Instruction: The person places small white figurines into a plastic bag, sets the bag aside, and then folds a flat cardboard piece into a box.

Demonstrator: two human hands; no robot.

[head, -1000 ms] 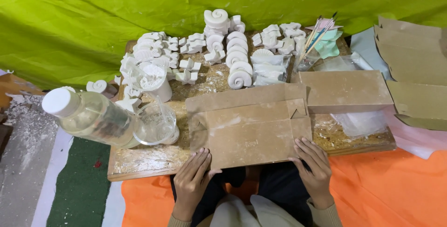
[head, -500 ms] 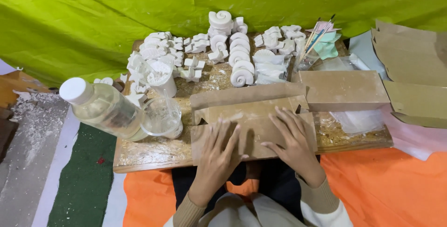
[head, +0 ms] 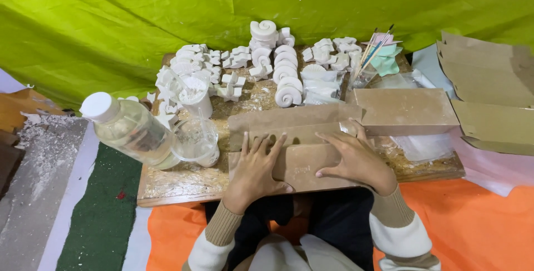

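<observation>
a: what could go wrong here?

b: the left hand [head: 255,166] and right hand [head: 356,157] both lie flat on the brown cardboard piece [head: 303,162] at the near edge of the wooden bench [head: 183,185]. a push to the left could send it into the glass beaker [head: 194,140] just beside it, and the clear bottle [head: 130,129] leans next to that, so liquid might spill.

a: and further back?

b: the white plaster shells [head: 286,79] stand behind a second folded cardboard strip [head: 289,119]. shoving forward could knock them over; they look brittle, though i can't tell for sure from this angle.

a: how is the grip?

b: no clamp at all. fingers spread and apart, palms pressing down on top, nothing pinched or enclosed. the cardboard lies under both hands, its middle showing between them, and its near edge overhangs towards the lap, so it might tip off if the pressure lifts.
</observation>
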